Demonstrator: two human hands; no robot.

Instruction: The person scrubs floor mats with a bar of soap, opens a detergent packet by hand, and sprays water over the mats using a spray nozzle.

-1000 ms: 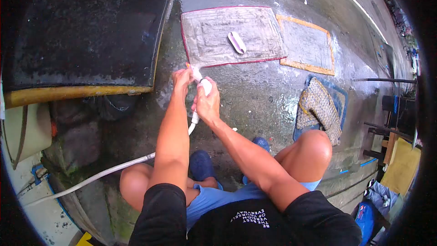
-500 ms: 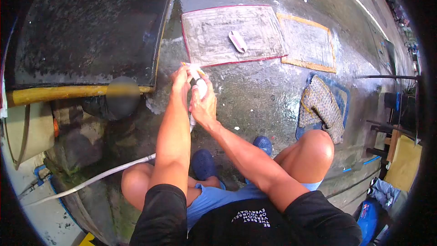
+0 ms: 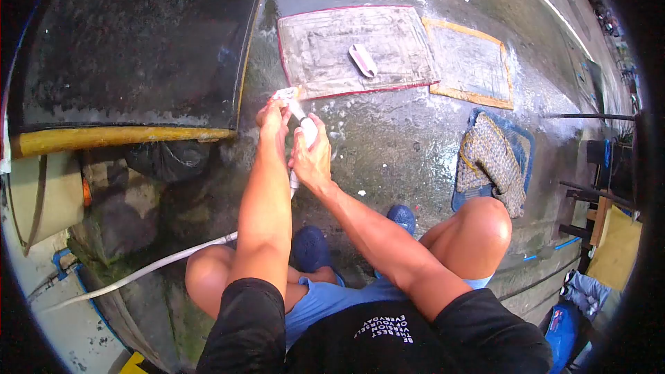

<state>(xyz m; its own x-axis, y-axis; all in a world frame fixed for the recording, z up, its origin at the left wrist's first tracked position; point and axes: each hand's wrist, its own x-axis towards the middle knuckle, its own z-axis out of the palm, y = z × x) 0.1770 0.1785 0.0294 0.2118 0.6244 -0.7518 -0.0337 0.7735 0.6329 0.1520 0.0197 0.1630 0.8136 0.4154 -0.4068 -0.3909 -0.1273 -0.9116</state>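
My right hand (image 3: 312,157) is wrapped around the white handle of a hose nozzle (image 3: 307,130). My left hand (image 3: 273,115) is closed around the nozzle's front end, where a bright whitish head shows above the fingers. The exact shape of that head is washed out. A pale grey hose (image 3: 166,260) runs in from the lower left, passes behind my left arm and comes up to my right hand. Just ahead of my hands lies a pale mat with a red border (image 3: 325,41), and a white-and-pink scrub brush (image 3: 362,61) rests on it.
A yellow-edged mat (image 3: 471,62) adjoins the pale one. To the right, a folded woven mat (image 3: 488,159) lies on a blue-edged mat (image 3: 528,159). A large dark panel with a yellow edge (image 3: 125,140) stands at left. The concrete floor (image 3: 388,138) is wet.
The head at the nozzle's front has turned slightly; its orange-yellow part shows less and more white shows. My hands stay in nearly the same place. The mats and brush have not moved.
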